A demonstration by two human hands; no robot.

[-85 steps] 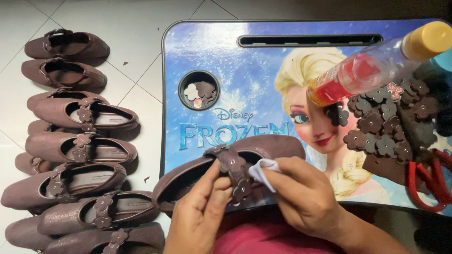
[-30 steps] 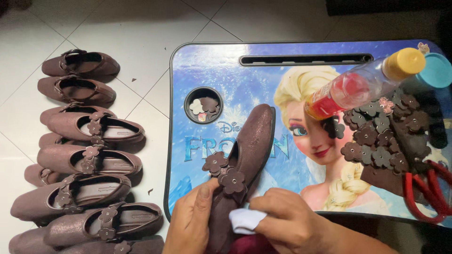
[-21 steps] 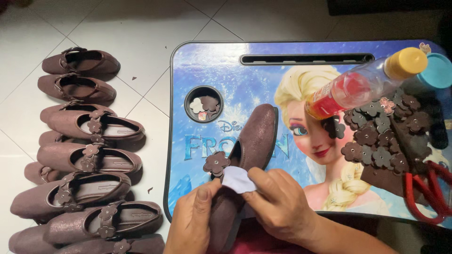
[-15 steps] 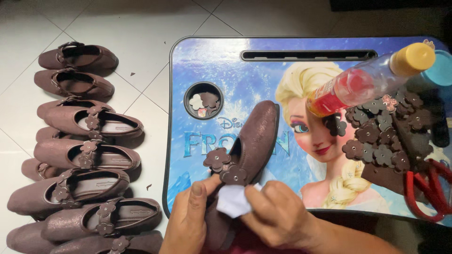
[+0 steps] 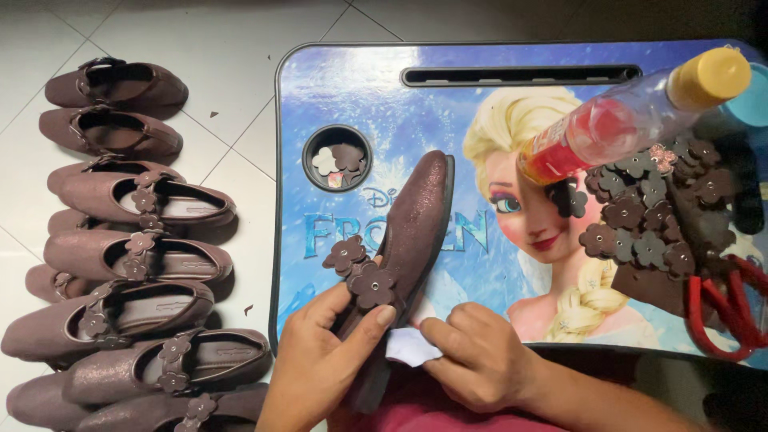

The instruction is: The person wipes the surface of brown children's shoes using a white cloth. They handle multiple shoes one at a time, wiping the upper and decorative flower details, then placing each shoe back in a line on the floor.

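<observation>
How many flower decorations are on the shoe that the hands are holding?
2. The first flower sticks out left of the shoe; the second flower is beside it, against the thumb of the left hand. More may be hidden under that hand.

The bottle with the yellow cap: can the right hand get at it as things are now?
Probably yes, but not freely. The bottle lies uncovered on the lap desk, with nothing between. However, the right hand is pinching a white cloth against the shoe, so it would have to let go first.
</observation>
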